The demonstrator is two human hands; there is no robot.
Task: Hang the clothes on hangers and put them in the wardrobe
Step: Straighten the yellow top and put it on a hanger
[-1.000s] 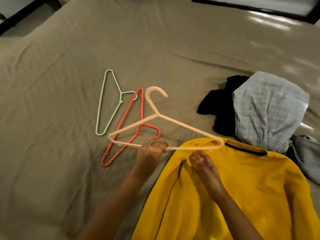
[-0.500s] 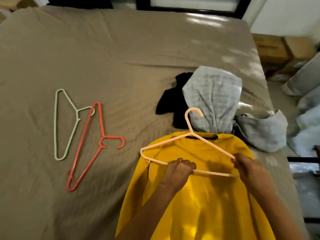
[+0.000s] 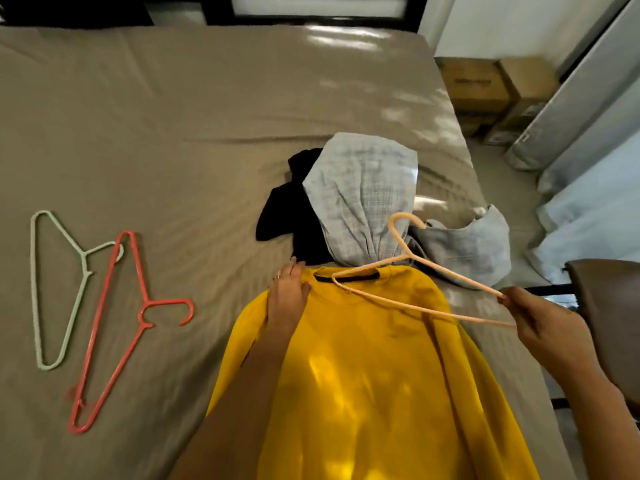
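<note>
A yellow shirt (image 3: 374, 375) lies flat on the bed (image 3: 173, 133), its dark collar pointing away from me. My right hand (image 3: 543, 323) pinches the right end of a peach hanger (image 3: 415, 271), which hovers tilted above the collar. My left hand (image 3: 289, 296) rests on the shirt's left shoulder beside the collar, fingers curled at the fabric edge. Behind the shirt are a grey checked garment (image 3: 360, 202), a black garment (image 3: 294, 216) and another grey garment (image 3: 467, 251).
A pale green hanger (image 3: 45, 289) and a red hanger (image 3: 114, 323) lie on the bed at the left. Cardboard boxes (image 3: 485, 88) stand beyond the bed's right edge. A brown chair (image 3: 606, 306) sits at the right, with curtains (image 3: 588, 133) behind it.
My left hand has let go of the peach hanger and moved onto the shirt's left shoulder. My right hand carried the hanger to the right. My view shifted right.
</note>
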